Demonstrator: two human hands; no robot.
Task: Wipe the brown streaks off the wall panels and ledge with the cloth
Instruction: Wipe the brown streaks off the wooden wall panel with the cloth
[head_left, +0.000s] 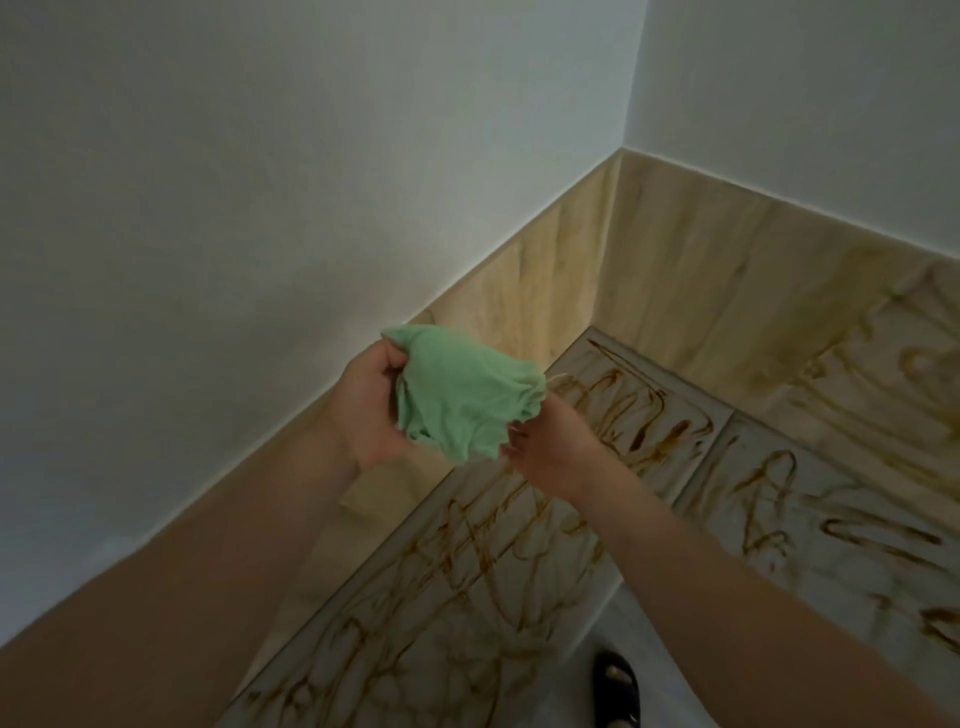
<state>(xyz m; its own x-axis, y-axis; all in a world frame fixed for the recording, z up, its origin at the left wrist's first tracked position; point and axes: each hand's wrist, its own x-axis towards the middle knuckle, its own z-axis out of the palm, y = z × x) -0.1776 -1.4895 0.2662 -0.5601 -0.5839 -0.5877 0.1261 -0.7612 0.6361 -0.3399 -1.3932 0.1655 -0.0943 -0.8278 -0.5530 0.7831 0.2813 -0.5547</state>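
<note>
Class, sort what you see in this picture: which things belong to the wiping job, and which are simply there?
Belong to the job:
green cloth, held in the left hand and right hand
brown streaks
ledge
wall panels

Simply there:
white wall
black shoe

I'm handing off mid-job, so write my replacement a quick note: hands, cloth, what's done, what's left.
Left hand: holds the bunched green cloth in the air above the ledge.
Right hand: pinches the cloth's right edge.
Brown streaks cover the ledge tiles and the right wall panel.
Done: no wiped patch shows and the cloth looks clean. The panels by the corner show no streaks.
Left: all streaks on the ledge and the right panel.
</note>
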